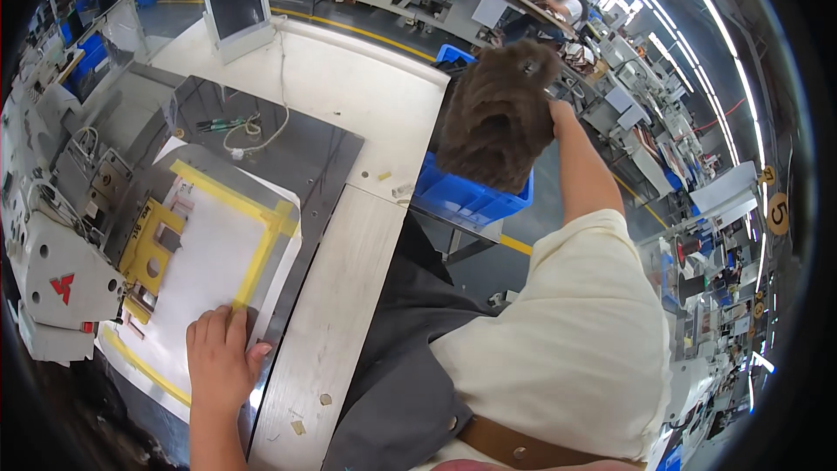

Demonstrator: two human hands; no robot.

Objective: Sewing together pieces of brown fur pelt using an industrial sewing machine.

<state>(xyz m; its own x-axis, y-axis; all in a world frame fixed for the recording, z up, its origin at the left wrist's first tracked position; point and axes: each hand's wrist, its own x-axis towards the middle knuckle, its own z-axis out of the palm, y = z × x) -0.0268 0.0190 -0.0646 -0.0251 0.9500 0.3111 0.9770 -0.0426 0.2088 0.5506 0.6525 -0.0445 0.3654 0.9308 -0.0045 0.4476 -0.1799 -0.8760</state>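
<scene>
My left hand (220, 351) lies flat, fingers stretched out, on a white sheet (214, 240) edged with yellow tape (228, 187). Beside it, under the sewing machine head (65, 270), sits a yellow template plate (150, 249) with cut-out openings. Out to the right, my right hand (560, 115) grips a thick stack of dark brown, fuzzy-looking pieces (497, 118), whose edges show in layers. That stack hangs over a blue plastic crate (475, 201) and covers part of it. Most of my right hand's fingers are hidden behind the pieces.
A small monitor (235, 9) stands at the back of the white table (349, 78), its cable running forward. Green-handled tools (218, 125) lie on the dark machine plate (327, 144). Farther off, a person (567, 4) sits among other workstations.
</scene>
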